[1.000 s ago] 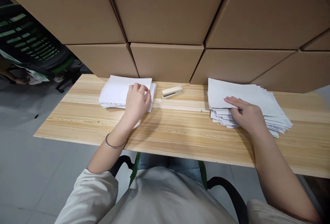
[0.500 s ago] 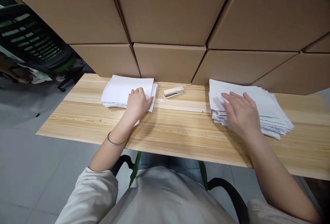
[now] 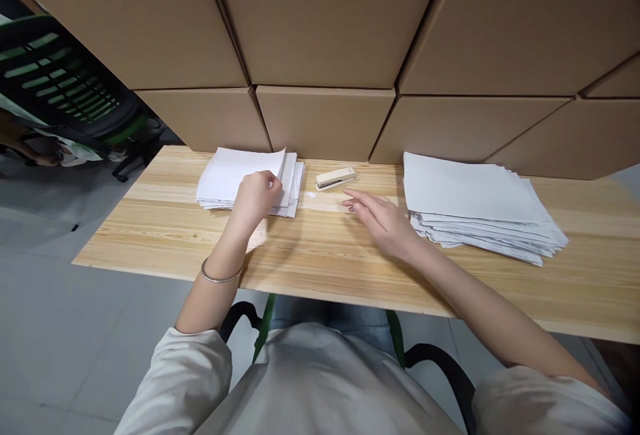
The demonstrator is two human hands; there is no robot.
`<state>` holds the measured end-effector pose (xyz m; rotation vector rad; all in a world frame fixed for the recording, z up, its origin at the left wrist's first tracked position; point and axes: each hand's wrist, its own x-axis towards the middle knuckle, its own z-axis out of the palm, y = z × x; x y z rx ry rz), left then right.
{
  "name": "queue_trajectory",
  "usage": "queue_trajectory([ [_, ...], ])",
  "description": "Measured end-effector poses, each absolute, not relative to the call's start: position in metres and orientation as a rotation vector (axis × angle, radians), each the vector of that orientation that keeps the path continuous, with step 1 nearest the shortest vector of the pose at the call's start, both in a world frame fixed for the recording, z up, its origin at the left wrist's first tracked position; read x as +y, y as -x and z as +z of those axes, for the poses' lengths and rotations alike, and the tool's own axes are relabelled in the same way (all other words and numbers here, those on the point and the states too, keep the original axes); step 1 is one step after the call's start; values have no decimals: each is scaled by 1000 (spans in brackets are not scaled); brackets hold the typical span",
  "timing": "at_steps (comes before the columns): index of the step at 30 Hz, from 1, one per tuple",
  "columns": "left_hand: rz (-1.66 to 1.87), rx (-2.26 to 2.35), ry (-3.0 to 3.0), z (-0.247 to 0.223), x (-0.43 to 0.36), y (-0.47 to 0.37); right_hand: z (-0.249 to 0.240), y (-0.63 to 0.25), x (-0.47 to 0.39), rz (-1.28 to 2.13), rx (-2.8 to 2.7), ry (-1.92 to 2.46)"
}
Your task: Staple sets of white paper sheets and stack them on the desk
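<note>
Paper stack [image 3: 295,185], head view, lies left of the stapler [image 3: 335,178]; top sheet [image 3: 235,167] raised at its right edge. Your left hand [image 3: 255,196] curls there, grip unconfirmed. Your right hand [image 3: 387,225] is open, empty, near the stapler. Separate one sheet evenly, without creasing.

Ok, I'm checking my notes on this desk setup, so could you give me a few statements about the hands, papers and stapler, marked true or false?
1. The stapler lies between the left paper stack and the right paper stack. True.
2. The right hand grips the stapler. False: its fingers are extended near it, not around it.
3. The left hand is at the left paper stack. True.
4. The bracelet is on the right wrist. False: it is on the left.
</note>
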<state>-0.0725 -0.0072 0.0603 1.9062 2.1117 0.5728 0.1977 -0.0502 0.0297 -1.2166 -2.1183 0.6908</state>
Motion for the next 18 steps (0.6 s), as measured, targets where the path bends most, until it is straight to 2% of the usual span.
queue_trajectory([
  [2, 840, 2019, -1889, 63, -9, 73, 22, -192, -47, 960, -1923, 1220],
  [5, 1224, 1577, -1747, 68, -15, 70, 12, -189, -41, 1330, -1594, 1143],
  [8, 1332, 1058, -1458, 70, -23, 63, 8, -191, -36, 1629, -1328, 961],
  [10, 1310, 887, -1283, 69, -26, 57, 10, -194, -34, 1756, -1191, 833],
  [14, 1205, 885, -1137, 61, -24, 48, 15, -206, -32, 1691, -991, 852],
  [18, 1135, 1194, -1313, 56, -16, 51, 20, -227, -30, 1517, -948, 1103],
])
